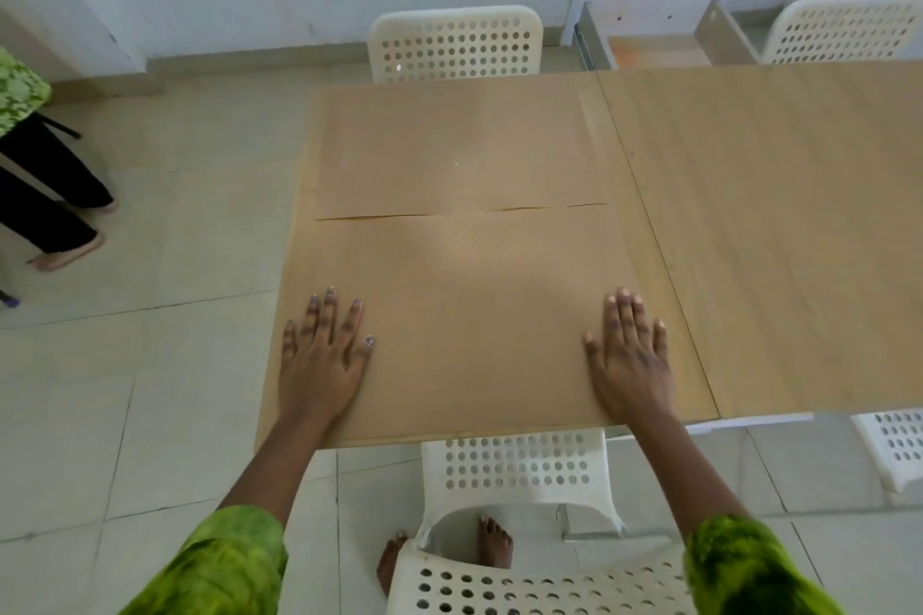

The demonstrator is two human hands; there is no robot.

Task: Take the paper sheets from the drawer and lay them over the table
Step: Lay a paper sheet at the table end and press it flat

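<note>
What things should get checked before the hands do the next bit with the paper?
1. Near paper sheet lies flat under both palms: ok.
2. Far paper sheet meets the near one along the seam: ok, a thin gap shows in places.
3. Left hand and right hand are flat and empty: ok.
4. Right part of the table is covered with paper: not ok, bare wood shows.
5. Drawer stands open to reach: ok.
6. More sheets wait inside the drawer: cannot tell.
</note>
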